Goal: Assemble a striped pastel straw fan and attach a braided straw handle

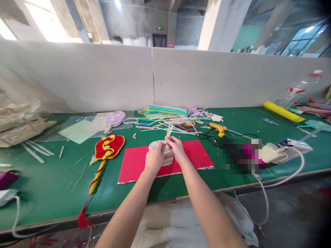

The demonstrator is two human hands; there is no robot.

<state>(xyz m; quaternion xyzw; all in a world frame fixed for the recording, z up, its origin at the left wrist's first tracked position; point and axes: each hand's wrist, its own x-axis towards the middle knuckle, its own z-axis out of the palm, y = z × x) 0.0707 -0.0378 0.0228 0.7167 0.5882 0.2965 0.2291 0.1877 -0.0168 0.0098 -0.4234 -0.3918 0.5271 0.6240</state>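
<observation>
My left hand (154, 157) and my right hand (176, 148) meet over a red board (134, 162). Both are closed in a pinch on a small bunch of pastel pipe cleaners (169, 130), whose green and pink ends stick up past my fingertips. Just beneath and between the hands is a rounded piece striped in pastel pipe cleaners (168, 159). My fingers cover part of it, so I cannot tell whether the bunch is joined to it.
A red and yellow fan (110, 147) with a tassel lies left, below a lilac fan-shaped piece (115, 119). Loose pipe cleaners (165, 111) pile up behind the board. A yellow glue gun (218, 129), cables and a plastic bottle (301, 89) are right. A white partition (103, 75) stands behind.
</observation>
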